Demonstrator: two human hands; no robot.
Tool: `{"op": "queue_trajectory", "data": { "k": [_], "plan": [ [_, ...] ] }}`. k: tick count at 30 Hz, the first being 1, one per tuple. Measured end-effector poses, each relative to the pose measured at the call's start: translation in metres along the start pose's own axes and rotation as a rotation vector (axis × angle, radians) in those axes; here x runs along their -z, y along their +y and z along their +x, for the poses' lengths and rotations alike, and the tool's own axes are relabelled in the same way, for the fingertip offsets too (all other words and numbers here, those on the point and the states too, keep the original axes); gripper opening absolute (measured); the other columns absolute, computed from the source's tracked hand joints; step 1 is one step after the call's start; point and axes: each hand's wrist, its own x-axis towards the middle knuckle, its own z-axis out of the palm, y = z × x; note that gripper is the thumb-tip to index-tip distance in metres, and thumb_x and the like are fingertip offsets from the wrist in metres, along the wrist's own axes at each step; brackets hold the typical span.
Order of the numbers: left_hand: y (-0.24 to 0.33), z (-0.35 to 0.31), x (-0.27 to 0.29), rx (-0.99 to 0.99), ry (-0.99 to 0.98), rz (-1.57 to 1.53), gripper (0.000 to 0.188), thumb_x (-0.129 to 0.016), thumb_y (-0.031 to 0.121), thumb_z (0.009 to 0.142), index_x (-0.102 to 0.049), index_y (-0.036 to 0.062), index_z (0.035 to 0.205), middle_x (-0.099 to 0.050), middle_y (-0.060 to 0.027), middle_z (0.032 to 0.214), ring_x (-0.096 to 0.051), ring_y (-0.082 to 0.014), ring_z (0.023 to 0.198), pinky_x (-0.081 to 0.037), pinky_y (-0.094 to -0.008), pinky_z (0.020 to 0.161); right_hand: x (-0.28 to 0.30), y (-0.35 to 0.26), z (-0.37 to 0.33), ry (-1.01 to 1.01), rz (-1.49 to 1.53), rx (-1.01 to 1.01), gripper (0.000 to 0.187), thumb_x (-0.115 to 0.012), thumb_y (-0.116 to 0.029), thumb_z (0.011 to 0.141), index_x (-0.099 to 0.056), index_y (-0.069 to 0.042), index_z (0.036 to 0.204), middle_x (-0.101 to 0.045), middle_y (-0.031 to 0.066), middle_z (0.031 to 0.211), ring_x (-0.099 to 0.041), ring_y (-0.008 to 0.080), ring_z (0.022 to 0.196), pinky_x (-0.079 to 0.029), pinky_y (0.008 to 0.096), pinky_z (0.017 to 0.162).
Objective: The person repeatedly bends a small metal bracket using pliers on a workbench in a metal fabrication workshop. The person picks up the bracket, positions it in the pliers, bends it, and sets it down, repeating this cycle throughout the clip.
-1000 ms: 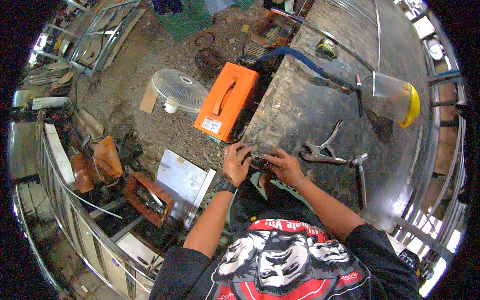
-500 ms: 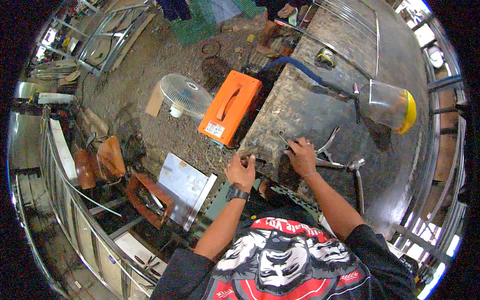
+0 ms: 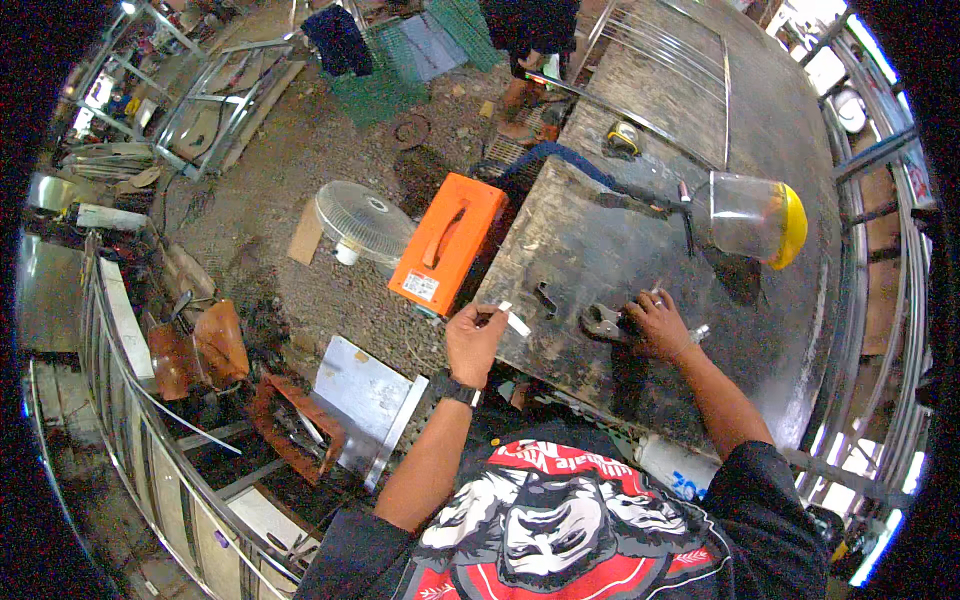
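My left hand (image 3: 474, 343) is closed at the near left edge of the metal-topped table, pinching a small bright metal strip (image 3: 517, 323) that sticks out past the fingers. On the tabletop, my right hand (image 3: 660, 326) is wrapped over locking clamp pliers (image 3: 600, 322). Their jaw end points left, and most of the tool lies hidden beneath the hand. Between the two hands rests a small dark bent metal piece (image 3: 545, 299), touched by neither.
An orange machine (image 3: 448, 240) stands beyond the table's left edge, with a fan (image 3: 362, 222) beside it. A yellow-topped face shield (image 3: 758, 220), a blue-sleeved cable (image 3: 560, 152) and a tape measure (image 3: 623, 138) lie farther along the table. Another person's hand (image 3: 529, 63) shows at the far end.
My right hand has moved right, off the small bent piece, and taken hold of the clamp pliers. A bright strip now shows in my left hand. The view has shifted slightly.
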Motion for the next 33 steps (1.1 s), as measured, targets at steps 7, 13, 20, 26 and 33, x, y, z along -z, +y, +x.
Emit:
{"op": "queue_trajectory", "data": {
  "k": [7, 13, 20, 26, 33],
  "plan": [
    [0.079, -0.037, 0.012, -0.172, -0.114, -0.191, 0.010, -0.077, 0.001, 0.088, -0.067, 0.0011, 0.090, -0.071, -0.0019, 0.085, -0.063, -0.0057, 0.076, -0.050, -0.0222, 0.067, 0.076, -0.014, 0.006, -0.131, 0.407, -0.217, 0.085, -0.090, -0.039, 0.061, -0.054, -0.003, 0.129, -0.056, 0.0179, 0.125, -0.054, 0.0377, 0.127, -0.031, 0.0579, 0.117],
    [0.099, -0.045, 0.012, -0.241, -0.112, -0.344, 0.012, -0.071, -0.006, 0.091, -0.064, -0.0009, 0.099, -0.074, -0.0095, 0.096, -0.071, -0.0141, 0.080, -0.057, -0.0265, 0.072, 0.130, -0.046, -0.024, -0.353, 2.097, -0.274, 0.075, -0.074, -0.037, 0.073, -0.056, 0.000, 0.136, -0.055, 0.0228, 0.141, -0.059, 0.0415, 0.124, -0.042, 0.0560, 0.110],
    [0.121, -0.054, 0.006, -0.290, -0.211, -0.274, 0.024, -0.062, -0.004, 0.098, -0.064, -0.0051, 0.122, -0.073, -0.0106, 0.104, -0.071, -0.0151, 0.087, -0.057, -0.0283, 0.080, 0.232, -0.146, -0.040, -0.374, 2.501, -0.051, 0.086, -0.070, -0.023, 0.067, -0.047, 0.013, 0.142, -0.062, 0.0278, 0.131, -0.061, 0.0447, 0.123, -0.039, 0.0558, 0.113],
    [0.137, -0.067, 0.005, -0.318, -0.137, -0.157, 0.022, -0.062, -0.002, 0.098, -0.067, -0.0039, 0.119, -0.074, -0.0117, 0.103, -0.072, -0.0157, 0.089, -0.057, -0.0286, 0.080, 0.244, -0.160, -0.043, -0.295, 2.320, 0.038, 0.086, -0.074, -0.020, 0.071, -0.045, 0.012, 0.146, -0.062, 0.0259, 0.132, -0.063, 0.0404, 0.121, -0.041, 0.0552, 0.111],
    [0.138, -0.078, 0.014, -0.538, -0.076, 0.171, 0.025, -0.062, -0.003, 0.096, -0.069, -0.0022, 0.120, -0.073, -0.0084, 0.096, -0.070, -0.0148, 0.082, -0.056, -0.0287, 0.075, 0.257, -0.170, -0.053, -0.166, 1.849, 0.006, 0.094, -0.078, -0.024, 0.072, -0.040, 0.009, 0.151, -0.064, 0.0145, 0.126, -0.061, 0.0269, 0.120, -0.041, 0.0417, 0.110]
  ]
}}
